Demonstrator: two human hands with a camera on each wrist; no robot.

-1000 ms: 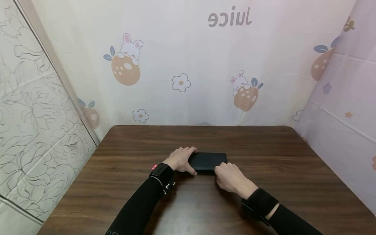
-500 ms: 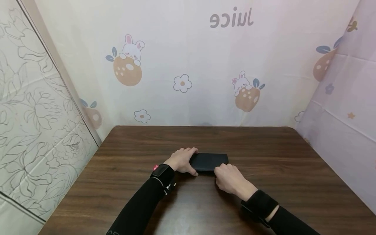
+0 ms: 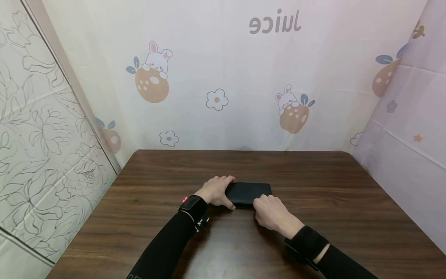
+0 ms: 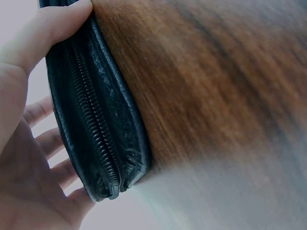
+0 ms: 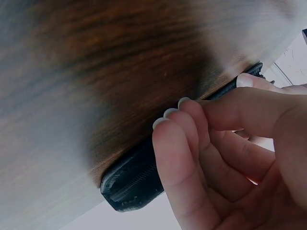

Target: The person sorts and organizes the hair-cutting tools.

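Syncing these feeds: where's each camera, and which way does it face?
Head: on the head, facing forward and down at the table; shows left hand, right hand, sleeves.
Left wrist: on that wrist, facing the black case; shows left hand.
Right wrist: on that wrist, facing the case; shows right hand, left thumb.
Wrist views share the case.

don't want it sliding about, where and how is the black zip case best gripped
Probably by the left end of the black zip case, from the left: thumb at the near edge, fingers at the far one, as the left hand has it. It lies flat on the table, narrow enough to span, and the right hand occupies the near edge farther right.
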